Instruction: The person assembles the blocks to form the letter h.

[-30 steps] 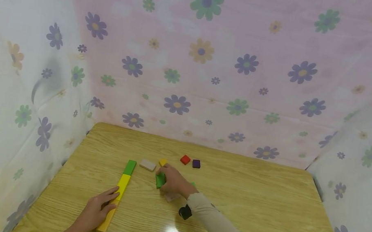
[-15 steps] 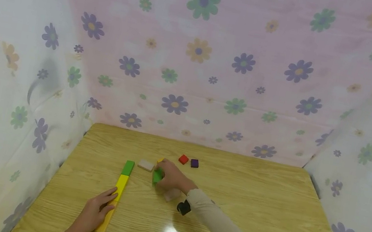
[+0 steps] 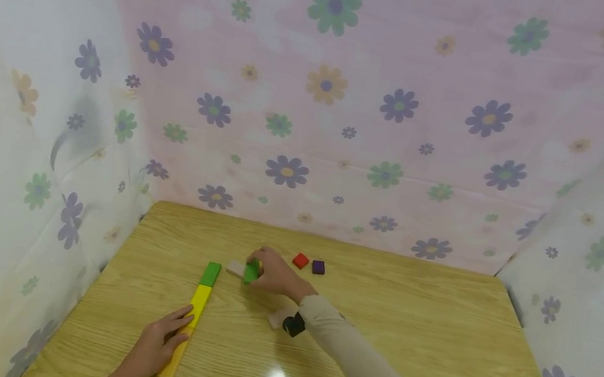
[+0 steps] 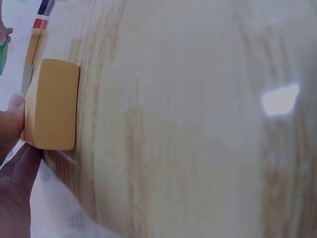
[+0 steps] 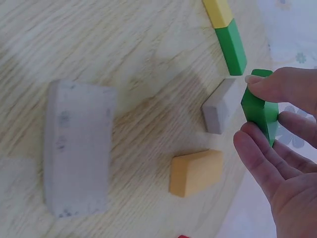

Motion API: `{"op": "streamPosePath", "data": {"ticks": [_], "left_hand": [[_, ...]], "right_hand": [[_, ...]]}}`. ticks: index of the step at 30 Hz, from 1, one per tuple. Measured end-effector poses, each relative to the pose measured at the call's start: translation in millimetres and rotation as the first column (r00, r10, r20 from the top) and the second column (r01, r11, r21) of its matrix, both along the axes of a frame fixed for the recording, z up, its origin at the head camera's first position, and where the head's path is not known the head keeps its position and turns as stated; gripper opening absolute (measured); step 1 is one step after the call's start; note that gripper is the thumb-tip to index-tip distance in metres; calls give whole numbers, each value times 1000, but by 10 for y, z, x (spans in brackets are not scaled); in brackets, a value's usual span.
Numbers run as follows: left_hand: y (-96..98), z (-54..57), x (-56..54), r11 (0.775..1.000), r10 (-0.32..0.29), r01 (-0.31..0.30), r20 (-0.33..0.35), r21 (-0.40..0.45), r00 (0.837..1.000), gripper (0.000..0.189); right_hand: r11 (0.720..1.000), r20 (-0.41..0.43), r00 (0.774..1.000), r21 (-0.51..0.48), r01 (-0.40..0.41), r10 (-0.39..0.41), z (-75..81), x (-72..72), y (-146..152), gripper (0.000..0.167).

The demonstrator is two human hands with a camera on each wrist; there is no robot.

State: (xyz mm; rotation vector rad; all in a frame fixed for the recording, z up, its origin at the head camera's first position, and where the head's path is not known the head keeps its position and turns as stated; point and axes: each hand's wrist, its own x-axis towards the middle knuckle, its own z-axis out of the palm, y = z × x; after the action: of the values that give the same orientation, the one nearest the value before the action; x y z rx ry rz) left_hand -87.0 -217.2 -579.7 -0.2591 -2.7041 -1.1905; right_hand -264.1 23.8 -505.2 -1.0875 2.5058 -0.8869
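My right hand (image 3: pixel 276 272) pinches a green block (image 5: pixel 260 109) between thumb and fingers, held tilted close over a pale wooden block (image 3: pixel 236 269). In the right wrist view, an orange block (image 5: pixel 196 172) lies nearby; in the head view the hand mostly hides it. My left hand (image 3: pixel 158 340) rests on a straight row, its fingertips on a yellow block (image 3: pixel 201 297) and its thumb on an orange block (image 4: pixel 57 104) at the near end. Another green block (image 3: pixel 210 274) forms the row's far end.
A red block (image 3: pixel 300 260) and a dark purple block (image 3: pixel 318 267) sit farther back on the wooden table (image 3: pixel 405 328). A second pale wooden block (image 5: pixel 79 148) lies nearer, partly behind the right wrist's black camera (image 3: pixel 295 325). Flowered cloth (image 3: pixel 353 103) encloses the back and sides.
My right hand has moved left and away from me with the green block, toward the pale wooden block, uncovering more of the nearer one. My left hand has stayed on the row.
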Motion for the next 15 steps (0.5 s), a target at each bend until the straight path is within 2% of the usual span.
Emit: {"op": "streamPosePath", "data": {"ticks": [15], "left_hand": [[4, -12, -1, 1000, 2, -2, 4, 21, 1000, 37]], "right_hand": [[999, 46, 998, 11, 39, -39, 63, -90, -213, 40]]}}
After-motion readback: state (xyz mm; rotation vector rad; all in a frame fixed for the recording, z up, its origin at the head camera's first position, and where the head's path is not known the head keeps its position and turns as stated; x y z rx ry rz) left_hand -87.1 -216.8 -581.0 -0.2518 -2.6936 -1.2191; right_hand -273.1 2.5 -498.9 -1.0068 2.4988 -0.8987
